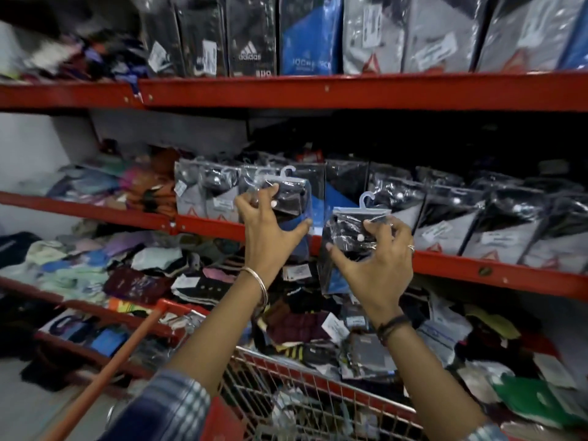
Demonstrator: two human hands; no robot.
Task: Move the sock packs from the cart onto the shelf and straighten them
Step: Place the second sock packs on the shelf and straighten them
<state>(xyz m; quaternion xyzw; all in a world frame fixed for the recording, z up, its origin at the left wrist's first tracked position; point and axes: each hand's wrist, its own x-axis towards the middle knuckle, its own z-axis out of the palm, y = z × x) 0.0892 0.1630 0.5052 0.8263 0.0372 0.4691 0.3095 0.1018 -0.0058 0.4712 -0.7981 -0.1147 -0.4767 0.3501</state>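
My left hand point(267, 229) grips a clear-wrapped pack of dark socks point(291, 195) with a plastic hook, held up against the row of packs on the middle red shelf point(477, 270). A second dark sock pack point(350, 237), also with a hook on top, is in my right hand point(375, 259) just in front of the shelf's edge. Upright sock packs point(445, 218) line the middle shelf to the right. The red wire cart point(286, 386) stands below my forearms with some packs inside.
The top shelf point(318, 90) holds tall upright packs. Loose socks and small packs are piled on the lower shelf point(159, 272) and at the left of the middle shelf. The cart's orange handle point(121, 361) slants at lower left.
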